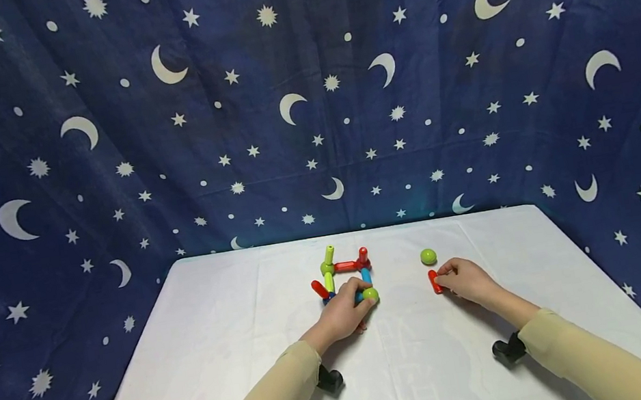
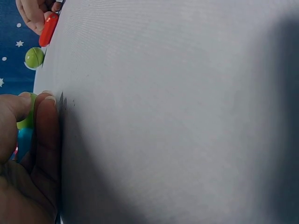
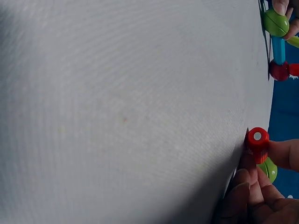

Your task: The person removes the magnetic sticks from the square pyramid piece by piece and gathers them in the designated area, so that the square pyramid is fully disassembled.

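Observation:
A frame of coloured rods and balls stands left of centre on the table, with a red rod (image 1: 344, 267) along its back and short rods rising from three corners. My left hand (image 1: 344, 310) grips the green ball (image 1: 370, 295) at its near right corner; the palm hides part of the near side. To the right, my right hand (image 1: 466, 280) pinches a loose red rod (image 1: 435, 282) between thumb and fingers, low over the cloth. The right wrist view shows this rod (image 3: 258, 142) end-on with a pale round tip. Just behind it lies a loose green ball (image 1: 428, 256).
A white cloth covers the table (image 1: 432, 363). Behind it hangs a dark blue curtain (image 1: 261, 133) with moons and stars. Black wrist mounts (image 1: 330, 379) stick out below both sleeves, close over the table.

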A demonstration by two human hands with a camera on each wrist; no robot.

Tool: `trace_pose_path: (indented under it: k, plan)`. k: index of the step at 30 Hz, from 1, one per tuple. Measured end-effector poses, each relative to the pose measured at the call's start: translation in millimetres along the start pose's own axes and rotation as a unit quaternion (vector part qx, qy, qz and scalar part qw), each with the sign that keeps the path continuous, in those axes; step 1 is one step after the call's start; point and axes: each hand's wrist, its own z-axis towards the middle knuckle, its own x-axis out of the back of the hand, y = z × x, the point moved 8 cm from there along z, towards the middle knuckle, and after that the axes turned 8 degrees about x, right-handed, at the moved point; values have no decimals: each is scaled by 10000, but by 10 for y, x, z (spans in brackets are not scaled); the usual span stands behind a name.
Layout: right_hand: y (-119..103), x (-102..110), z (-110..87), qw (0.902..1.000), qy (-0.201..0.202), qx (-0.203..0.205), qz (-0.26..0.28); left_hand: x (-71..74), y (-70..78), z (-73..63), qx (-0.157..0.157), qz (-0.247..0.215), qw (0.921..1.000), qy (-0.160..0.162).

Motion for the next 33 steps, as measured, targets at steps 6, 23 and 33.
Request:
trace_pose_path:
  k: [6,23,33]
  plan:
    - [-124,61,-17,9992,338,224,-67,12,-34,-43,57,-182,9998,-85]
    - [-986,-639,144,9839,-230,1536,887,102,-108,-259,243,-546,9950,-797]
    - [-1103,-829,96,9805,-463,1626,1007,327,-158,-359,-111,196,9957,-897]
